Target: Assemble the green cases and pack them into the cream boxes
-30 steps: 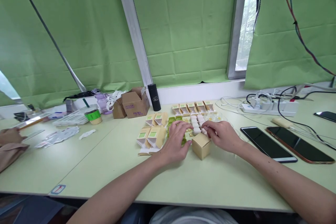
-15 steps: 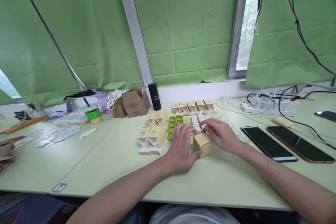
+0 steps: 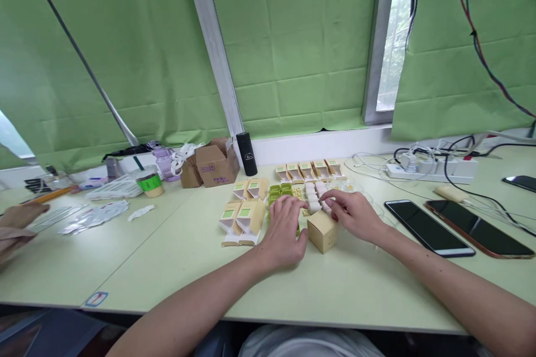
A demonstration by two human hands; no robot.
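Observation:
A small closed cream cardboard box (image 3: 322, 232) stands upright on the table between my hands. My left hand (image 3: 285, 230) is just left of it, thumb apart from the box and fingers stretched over the small green containers (image 3: 274, 192), some of which it hides. On the box's right is my right hand (image 3: 354, 216), its fingers bent and apart, with the index fingertip by the white and pale pink rounded pieces (image 3: 312, 198). I see nothing held in either hand. Small yellow pieces (image 3: 297, 193) lie between the green and white rows.
Opened cream cartons (image 3: 250, 216) stand at the left, and more cartons (image 3: 306, 172) form a row behind. Two phones (image 3: 429, 228) and a power strip (image 3: 433, 170) with cables lie at right. A black bottle (image 3: 246, 154) and brown box (image 3: 216, 164) stand behind. Another person's hand (image 3: 23, 217) is far left.
My left thumb has come off the small box, and the left hand has shifted slightly left. The right hand has barely moved. At far left, the other person's hand has moved.

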